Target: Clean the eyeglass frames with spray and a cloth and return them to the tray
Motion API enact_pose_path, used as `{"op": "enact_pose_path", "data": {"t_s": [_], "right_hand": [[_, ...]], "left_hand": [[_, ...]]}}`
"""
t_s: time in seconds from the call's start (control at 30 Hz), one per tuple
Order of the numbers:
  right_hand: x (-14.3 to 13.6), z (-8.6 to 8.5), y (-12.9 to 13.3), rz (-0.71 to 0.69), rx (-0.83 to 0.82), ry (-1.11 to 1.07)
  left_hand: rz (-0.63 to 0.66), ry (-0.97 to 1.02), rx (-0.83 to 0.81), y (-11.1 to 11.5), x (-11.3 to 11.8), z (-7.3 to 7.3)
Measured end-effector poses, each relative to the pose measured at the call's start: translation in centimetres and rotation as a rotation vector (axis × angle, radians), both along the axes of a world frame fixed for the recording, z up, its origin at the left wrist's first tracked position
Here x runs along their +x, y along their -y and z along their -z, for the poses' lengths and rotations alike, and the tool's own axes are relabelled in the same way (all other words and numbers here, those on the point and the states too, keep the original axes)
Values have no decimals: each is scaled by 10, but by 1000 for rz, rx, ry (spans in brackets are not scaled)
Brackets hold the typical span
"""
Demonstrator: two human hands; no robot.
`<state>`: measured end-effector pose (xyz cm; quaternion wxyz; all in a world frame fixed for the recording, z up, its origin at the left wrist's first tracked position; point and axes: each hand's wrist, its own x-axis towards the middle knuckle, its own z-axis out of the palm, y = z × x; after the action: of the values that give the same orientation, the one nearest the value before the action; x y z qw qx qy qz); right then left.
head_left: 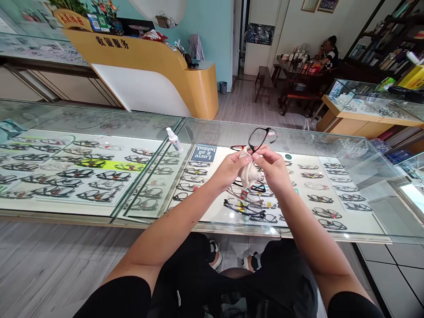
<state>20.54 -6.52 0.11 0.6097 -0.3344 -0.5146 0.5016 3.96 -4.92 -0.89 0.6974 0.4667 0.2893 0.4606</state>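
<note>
Above the glass counter I hold a dark-framed pair of eyeglasses point(259, 139) in front of me, lenses upward. My left hand point(230, 170) is closed on a pale cleaning cloth point(249, 173), which bunches against the lower part of the frame and hangs below my fingers. The fingers of my right hand point(272, 167) pinch the glasses near the same spot. Where cloth and frame meet is partly hidden by my fingertips. A white spray bottle point(174, 139) stands on the glass to the left of my hands.
Under the glass counter top point(212, 132) lie rows of eyeglasses point(96, 174) and a blue sign point(203, 153). A wooden cashier desk point(142, 57) stands beyond. Another glass showcase point(374, 106) is at the right. A person point(329, 53) sits at a far table point(294, 66).
</note>
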Motion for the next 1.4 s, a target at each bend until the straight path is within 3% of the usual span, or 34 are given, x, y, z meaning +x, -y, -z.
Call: {"op": "enact_pose_path", "data": {"t_s": [0.2,0.43,0.8,1.07,1.4], "right_hand": [[3,0,1,45,26,55],[5,-9,1,37,-26,-54],[-2,-2,4,22,-1,-10],[2,-10,4,33,-62,-115],[-6,-2,5,-30,-61,-107]], "left_hand": [[-28,13,59,-2,2,1],[199,-28,143,3,-9,-6],[-22,9,118,-2,7,11],[207,-22,211,1,-6,1],[-31,-54,141,-2,-1,7]]}}
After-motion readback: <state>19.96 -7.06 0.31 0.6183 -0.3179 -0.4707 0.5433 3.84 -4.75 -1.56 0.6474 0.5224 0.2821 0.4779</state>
